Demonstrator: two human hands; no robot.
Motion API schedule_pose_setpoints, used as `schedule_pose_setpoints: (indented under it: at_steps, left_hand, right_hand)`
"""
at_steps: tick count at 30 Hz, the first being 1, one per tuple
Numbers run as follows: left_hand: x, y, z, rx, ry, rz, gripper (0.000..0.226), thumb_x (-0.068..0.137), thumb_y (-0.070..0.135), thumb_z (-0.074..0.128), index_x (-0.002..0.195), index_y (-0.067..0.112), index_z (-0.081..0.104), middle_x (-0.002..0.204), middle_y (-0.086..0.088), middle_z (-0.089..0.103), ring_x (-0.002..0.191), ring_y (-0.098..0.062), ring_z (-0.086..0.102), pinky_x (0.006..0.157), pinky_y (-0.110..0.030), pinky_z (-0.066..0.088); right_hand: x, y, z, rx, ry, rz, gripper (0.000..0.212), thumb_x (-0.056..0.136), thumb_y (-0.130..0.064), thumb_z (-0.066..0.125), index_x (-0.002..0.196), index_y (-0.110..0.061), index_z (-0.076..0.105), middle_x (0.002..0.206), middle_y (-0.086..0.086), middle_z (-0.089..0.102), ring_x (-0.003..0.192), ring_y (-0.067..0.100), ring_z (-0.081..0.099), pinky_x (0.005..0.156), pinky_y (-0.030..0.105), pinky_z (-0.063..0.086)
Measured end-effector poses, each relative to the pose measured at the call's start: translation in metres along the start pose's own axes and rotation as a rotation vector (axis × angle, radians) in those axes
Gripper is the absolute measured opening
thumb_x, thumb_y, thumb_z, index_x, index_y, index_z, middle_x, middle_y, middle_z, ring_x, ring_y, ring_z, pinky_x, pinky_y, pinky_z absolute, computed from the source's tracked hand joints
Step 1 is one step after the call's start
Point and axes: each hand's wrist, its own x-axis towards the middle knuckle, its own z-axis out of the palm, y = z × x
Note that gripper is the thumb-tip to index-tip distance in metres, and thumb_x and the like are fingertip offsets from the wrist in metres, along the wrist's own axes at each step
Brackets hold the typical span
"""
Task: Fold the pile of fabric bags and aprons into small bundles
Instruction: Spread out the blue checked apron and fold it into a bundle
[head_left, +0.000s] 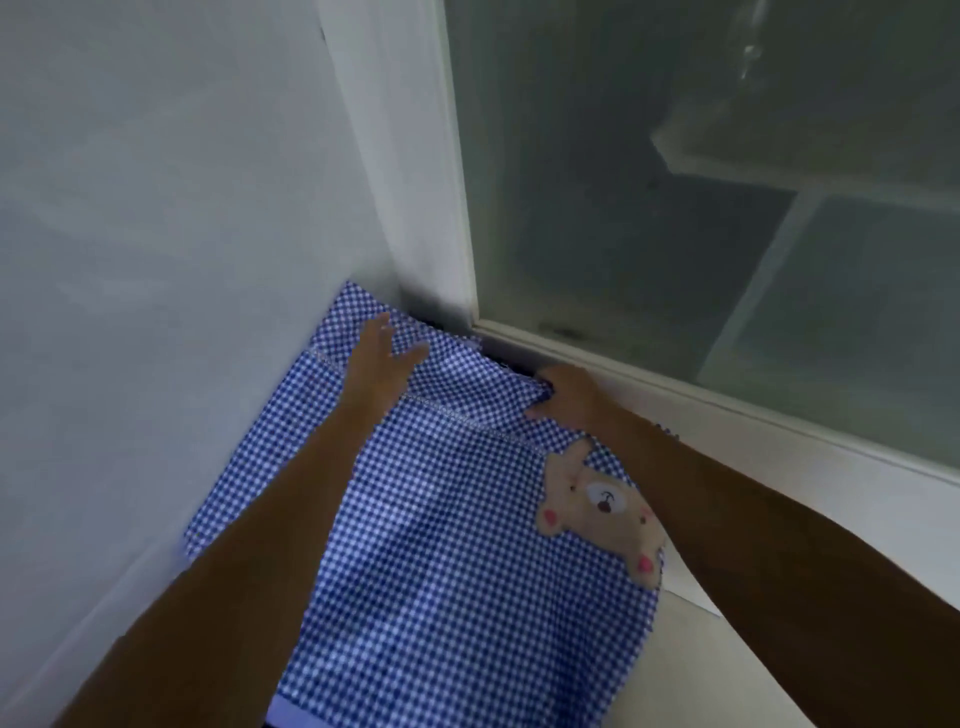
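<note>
On the spread blue checked apron (441, 545), the left hand (382, 358) rests flat at 11 o'clock while the right hand (566, 392) grips a fold at 1 o'clock.

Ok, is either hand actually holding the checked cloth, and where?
The right hand grips the blue gingham apron at a bunched fold on its far edge. The left hand only rests flat on it, fingers spread.

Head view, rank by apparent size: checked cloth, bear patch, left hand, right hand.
1. checked cloth
2. bear patch
3. left hand and right hand: these look about alike, so they are not ranked.
The bear patch lies nearer the camera, so its lead over the hands is unsure.
</note>
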Motion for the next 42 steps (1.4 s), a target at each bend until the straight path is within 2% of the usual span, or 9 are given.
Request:
schedule_pose_setpoints:
  at_steps: [4,9,12,19,27,32,35,38,42]
  left_hand:
    - [-0.043,-0.054,0.064,0.746,-0.347,0.101,0.103,0.080,0.075,0.043,0.152,0.025,-0.011,0.160,-0.002,-0.015,0.146,-0.031,-0.010,0.112,-0.062,0.001]
    - [-0.030,-0.111,0.073,0.865,-0.373,-0.107,0.129,0.029,0.101,-0.009,0.132,0.030,-0.040,0.152,-0.003,-0.036,0.140,-0.037,-0.028,0.102,-0.073,-0.009]
    - [-0.008,-0.118,0.076,0.811,-0.336,-0.171,0.121,0.049,0.099,0.015,0.139,0.034,-0.034,0.152,-0.001,-0.036,0.140,-0.037,-0.029,0.102,-0.074,-0.008]
    - [0.010,-0.109,0.074,0.784,-0.382,-0.264,0.123,0.056,0.093,0.040,0.144,0.040,-0.027,0.152,-0.002,-0.036,0.140,-0.040,-0.026,0.102,-0.074,-0.006]
    - [0.014,-0.105,0.069,0.794,-0.405,-0.283,0.119,0.060,0.092,0.036,0.145,0.037,-0.026,0.156,-0.007,-0.026,0.142,-0.041,-0.019,0.104,-0.074,-0.006]
    - [-0.009,-0.094,0.074,0.789,-0.349,-0.155,0.107,0.080,0.075,0.045,0.152,0.021,-0.013,0.157,-0.016,-0.020,0.142,-0.045,-0.014,0.108,-0.069,-0.002]
    - [-0.048,-0.091,0.073,0.797,-0.338,-0.033,0.094,0.091,0.056,0.048,0.152,0.014,-0.010,0.158,-0.017,-0.016,0.144,-0.040,-0.010,0.113,-0.060,-0.001]
    - [-0.114,-0.092,0.063,0.820,-0.338,0.110,0.083,0.098,0.045,0.042,0.151,0.007,-0.009,0.158,-0.017,-0.016,0.146,-0.035,-0.010,0.116,-0.053,-0.001]
    - [-0.205,-0.117,0.059,0.867,-0.367,0.257,0.069,0.097,0.036,0.036,0.151,0.001,0.009,0.159,-0.018,0.004,0.146,-0.037,0.010,0.112,-0.061,0.009]
  right_hand:
    - [0.029,0.021,0.031,-0.149,-0.058,0.061,0.015,0.086,-0.027,0.066,0.083,-0.014,0.058,0.111,0.015,0.065,0.104,0.030,0.060,0.083,0.034,0.044]
    - [0.052,0.035,0.048,-0.050,0.089,0.125,0.021,0.096,-0.020,0.052,0.105,-0.004,0.063,0.107,0.014,0.064,0.100,0.029,0.060,0.074,0.031,0.042]
    - [0.062,0.040,0.052,-0.033,0.203,0.151,0.014,0.096,-0.018,0.051,0.091,-0.009,0.060,0.095,0.010,0.065,0.091,0.027,0.061,0.069,0.030,0.041]
    - [-0.013,0.007,0.071,0.095,0.385,0.013,0.039,0.090,-0.007,0.056,0.128,-0.010,0.049,0.131,0.009,0.047,0.121,0.023,0.042,0.105,0.033,0.037]
    - [-0.168,0.000,0.130,0.477,0.384,0.381,0.034,0.082,-0.031,0.073,0.094,-0.022,0.043,0.094,-0.009,0.046,0.082,0.007,0.046,0.067,0.011,0.038]
    - [-0.225,-0.008,0.147,0.561,0.324,0.559,0.044,0.080,-0.038,0.074,0.086,-0.018,0.035,0.080,-0.002,0.048,0.068,0.008,0.048,0.052,0.018,0.042]
    - [-0.244,-0.021,0.149,0.627,0.283,0.642,0.048,0.079,-0.043,0.073,0.103,-0.020,0.039,0.104,-0.006,0.048,0.096,0.012,0.054,0.067,0.013,0.042]
    - [-0.261,-0.030,0.155,0.708,0.181,0.759,0.092,0.076,-0.053,0.071,0.144,-0.014,0.023,0.146,0.004,0.029,0.133,0.023,0.037,0.101,0.035,0.041]
    - [-0.277,-0.040,0.174,0.689,0.071,0.874,0.105,0.078,-0.057,0.066,0.150,-0.005,0.011,0.154,0.013,0.018,0.140,0.028,0.024,0.111,0.040,0.031]
